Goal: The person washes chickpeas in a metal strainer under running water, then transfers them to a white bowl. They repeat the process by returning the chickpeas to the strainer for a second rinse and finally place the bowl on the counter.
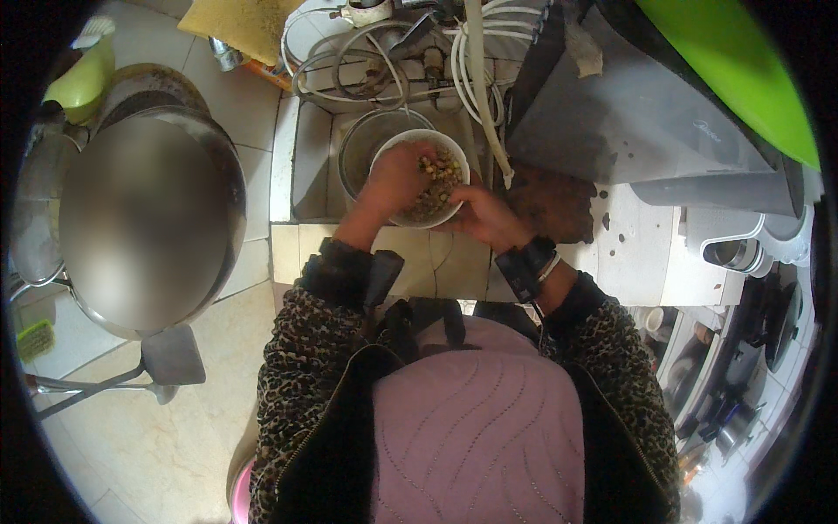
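A white bowl [466, 157] is held over the sink [313, 167], with many small brown and yellowish pieces [440, 178] in it. My right hand [484, 211] grips the bowl's right side, its thumb at the rim. Inside the bowl, my left hand [399, 175] reaches into the pieces; it is slightly blurred and its fingertips are hidden. Under the bowl and to its left, a larger round basin [355, 144] sits in the sink, partly covered.
Coiled hoses [353, 59] lie behind the sink, and a pale pipe [481, 98] hangs down at its right. A grey Midea appliance [628, 111] stands at right. On the left are a large metal pan [237, 177], partly blurred out, and a spatula [173, 355].
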`<action>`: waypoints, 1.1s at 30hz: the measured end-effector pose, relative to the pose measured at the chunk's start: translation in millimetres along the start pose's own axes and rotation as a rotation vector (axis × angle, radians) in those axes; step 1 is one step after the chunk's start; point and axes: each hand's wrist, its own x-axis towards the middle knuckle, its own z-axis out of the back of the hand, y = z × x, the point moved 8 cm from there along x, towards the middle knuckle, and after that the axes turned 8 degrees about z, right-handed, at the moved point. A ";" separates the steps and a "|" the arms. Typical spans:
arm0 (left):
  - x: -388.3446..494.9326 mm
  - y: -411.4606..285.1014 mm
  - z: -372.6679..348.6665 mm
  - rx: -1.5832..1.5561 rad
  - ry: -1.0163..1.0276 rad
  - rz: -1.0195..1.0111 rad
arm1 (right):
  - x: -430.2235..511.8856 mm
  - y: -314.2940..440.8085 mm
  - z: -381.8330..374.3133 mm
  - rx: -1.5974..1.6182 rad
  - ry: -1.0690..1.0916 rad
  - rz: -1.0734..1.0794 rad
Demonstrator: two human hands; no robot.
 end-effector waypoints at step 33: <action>-3.5 -6.2 22.3 -0.046 0.067 -0.064 | 6.3 7.7 3.5 0.002 0.027 0.008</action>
